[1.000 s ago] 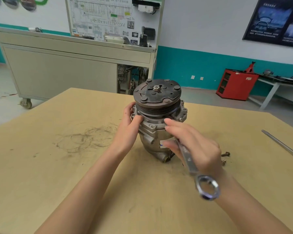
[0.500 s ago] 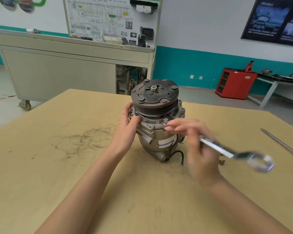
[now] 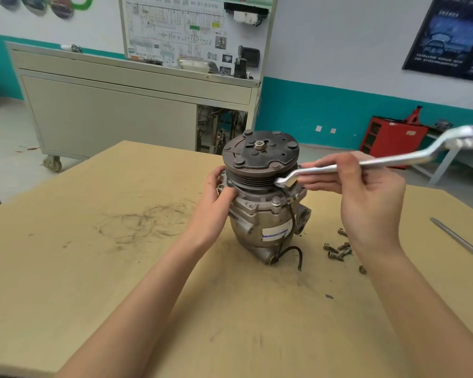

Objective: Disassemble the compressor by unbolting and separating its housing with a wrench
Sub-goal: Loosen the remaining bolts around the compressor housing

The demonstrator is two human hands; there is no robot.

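Note:
A grey metal compressor with a dark pulley plate on top stands upright on the wooden table. My left hand grips its left flange below the pulley. My right hand pinches the shaft of a silver ring wrench between fingers and thumb. The wrench's near end sits at the compressor's right flange beside the pulley, and its far ring end points up and to the right. A bolt head stands up from the front of the flange.
Several loose bolts lie on the table right of the compressor, and a black wire curls from its base. A long metal bar lies at the right edge. Behind stand a grey wheeled cabinet and a red stand.
My right hand swung the wrench anticlockwise, from pointing down toward me, round to the right, then up and away. My left hand stayed on the flange.

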